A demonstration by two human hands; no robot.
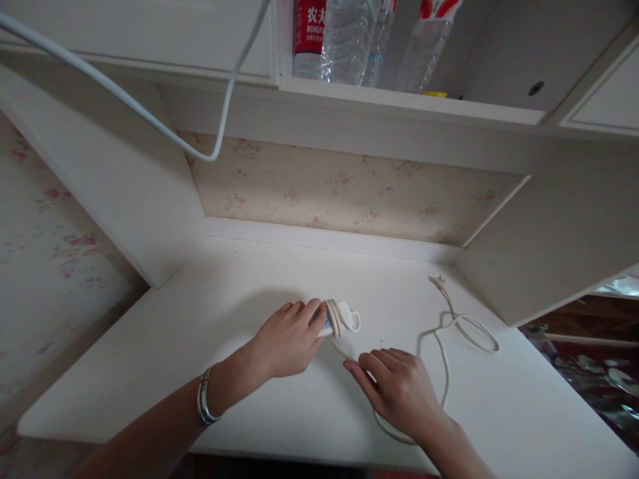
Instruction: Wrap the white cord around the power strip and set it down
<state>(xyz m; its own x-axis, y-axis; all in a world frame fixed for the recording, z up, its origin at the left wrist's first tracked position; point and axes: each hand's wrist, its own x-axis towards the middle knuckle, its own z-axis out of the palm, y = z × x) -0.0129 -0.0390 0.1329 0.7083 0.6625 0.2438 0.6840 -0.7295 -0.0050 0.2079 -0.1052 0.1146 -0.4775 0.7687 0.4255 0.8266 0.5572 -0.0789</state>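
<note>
My left hand (292, 338) is closed around a white and blue power strip (324, 326), most of it hidden under the fingers. Several turns of cream cord (333, 318) are wound about its exposed end. From there the cord runs to my right hand (392, 386), whose thumb and fingers pinch it just to the right of the strip. Past this hand the cord (446, 372) curves over the white desk (239, 286) in loose loops. Its plug (438, 281) lies toward the back right of the desk.
Above the desk, a shelf (409, 100) holds several clear plastic bottles (347, 40), one with a red label. A white bent tube (144, 113) crosses the upper left in front of the cabinet. Side panels (554, 226) bound the desk at left and right.
</note>
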